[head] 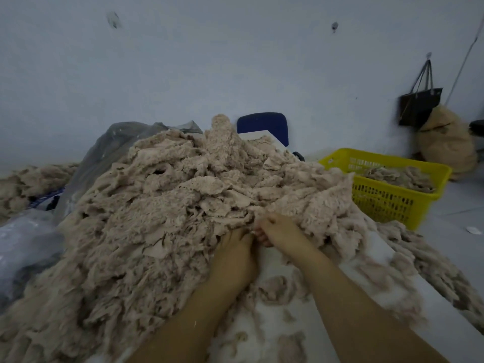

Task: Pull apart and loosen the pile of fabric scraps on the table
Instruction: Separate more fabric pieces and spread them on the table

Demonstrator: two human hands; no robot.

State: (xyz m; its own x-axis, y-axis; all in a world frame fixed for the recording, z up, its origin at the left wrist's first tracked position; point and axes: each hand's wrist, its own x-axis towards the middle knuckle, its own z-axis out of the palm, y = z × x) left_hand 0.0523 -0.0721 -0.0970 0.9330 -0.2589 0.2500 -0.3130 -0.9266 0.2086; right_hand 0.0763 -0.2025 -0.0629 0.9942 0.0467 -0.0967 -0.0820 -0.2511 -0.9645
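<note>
1. Beige pile of fabric scraps [162,205] heaped on the white table [445,323].
2. At the pile's near edge: left hand [235,247], fingers buried in the scraps; can't tell its grip.
3. Just beside it: right hand [277,229], fingers curled, clutching scraps.
4. Right of the pile: yellow basket [392,203], with more scraps inside.
5. Behind the pile, to the left: grey plastic bag [110,148].

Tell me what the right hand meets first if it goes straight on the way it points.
Most likely the pile of fabric scraps: the right hand sits at its near edge, pointing into it.
</note>
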